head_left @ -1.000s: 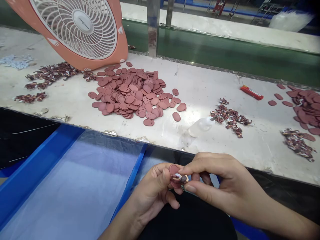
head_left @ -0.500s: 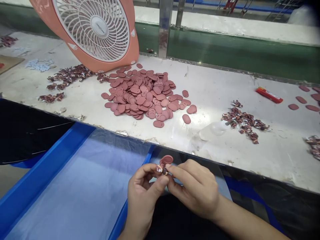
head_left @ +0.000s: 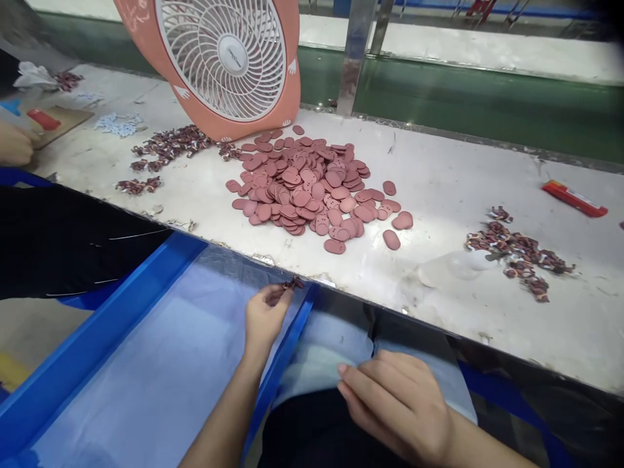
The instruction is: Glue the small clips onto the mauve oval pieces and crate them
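My left hand (head_left: pixel 266 315) is at the table's front edge, above the blue bin. Its thumb and fingers pinch a small dark-red bundled piece (head_left: pixel 294 283), like those in the small heaps. Lower right, my right hand (head_left: pixel 402 403) hovers over my lap with fingers curled together; what it holds, if anything, is hidden. Many flat dull-red oval pieces (head_left: pixel 302 188), some with small holes, lie in a pile on the table beyond my hands. A heap of dark-red bundled pieces (head_left: pixel 519 250) lies to the right, beside a clear plastic item (head_left: pixel 453 268).
An orange fan (head_left: pixel 231 58) stands behind the pile. More bundles (head_left: pixel 170 146) and pale-blue bits (head_left: pixel 118 124) lie left. A red box cutter (head_left: pixel 575 198) is far right. A lined blue bin (head_left: pixel 131 292) sits below the table edge. Another person's hand (head_left: pixel 14 144) shows at far left.
My hands have parted. The left moved up to the table edge with a dark-red bundled piece; the right drew back. The oval piece between them is out of sight. The view shifted left.
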Tool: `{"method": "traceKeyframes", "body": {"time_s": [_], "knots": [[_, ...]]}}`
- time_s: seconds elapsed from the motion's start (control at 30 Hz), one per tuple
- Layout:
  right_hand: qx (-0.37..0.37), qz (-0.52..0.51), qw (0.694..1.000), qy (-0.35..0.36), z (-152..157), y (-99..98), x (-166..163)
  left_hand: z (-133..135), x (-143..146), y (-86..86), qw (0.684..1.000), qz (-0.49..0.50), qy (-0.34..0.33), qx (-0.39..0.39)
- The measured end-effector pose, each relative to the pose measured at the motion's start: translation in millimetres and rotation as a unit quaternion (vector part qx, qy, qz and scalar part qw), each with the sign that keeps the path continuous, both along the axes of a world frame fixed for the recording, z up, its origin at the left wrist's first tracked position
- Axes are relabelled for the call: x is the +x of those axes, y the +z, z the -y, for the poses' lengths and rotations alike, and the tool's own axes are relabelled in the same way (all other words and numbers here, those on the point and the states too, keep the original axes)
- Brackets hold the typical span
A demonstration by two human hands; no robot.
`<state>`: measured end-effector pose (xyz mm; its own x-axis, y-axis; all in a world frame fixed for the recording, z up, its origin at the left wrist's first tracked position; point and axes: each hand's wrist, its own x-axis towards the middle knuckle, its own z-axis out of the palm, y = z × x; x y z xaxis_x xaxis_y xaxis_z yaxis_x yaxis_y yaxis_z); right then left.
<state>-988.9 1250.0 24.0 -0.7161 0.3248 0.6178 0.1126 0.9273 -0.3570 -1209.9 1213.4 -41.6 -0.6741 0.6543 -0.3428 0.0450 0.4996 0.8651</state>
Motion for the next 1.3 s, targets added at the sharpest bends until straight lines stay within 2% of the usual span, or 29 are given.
{"method": "traceKeyframes", "body": {"time_s": [0.1, 0.17, 0.33, 0.53, 0.83, 1.1, 1.3], "knots": [[-0.015, 0.024, 1.0, -0.014, -1, -7.9, 16, -24, -16, -28.8, 0.993, -0.062, -0.083, -0.065], [-0.022, 0.031, 0.999, -0.024, -2, -14.0, 23, -35, -19, -42.2, 0.982, -0.098, -0.121, -0.108], [-0.033, 0.033, 0.998, -0.042, -4, -21.2, 30, -41, -16, -59.3, 0.954, -0.17, -0.17, -0.179], [-0.038, 0.032, 0.997, -0.052, -9, -21.1, 29, -42, -13, -63.2, 0.932, -0.219, -0.201, -0.208], [-0.053, 0.037, 0.996, -0.056, -10, -29.8, 35, -40, -28, -64.5, 0.917, -0.276, -0.178, -0.225], [-0.045, 0.054, 0.996, -0.052, -8, -33.4, 41, -42, -30, -66.6, 0.915, -0.288, -0.181, -0.215], [-0.035, 0.054, 0.996, -0.055, -8, -34.2, 42, -33, -21, -66.3, 0.923, -0.297, -0.169, -0.174]]}}
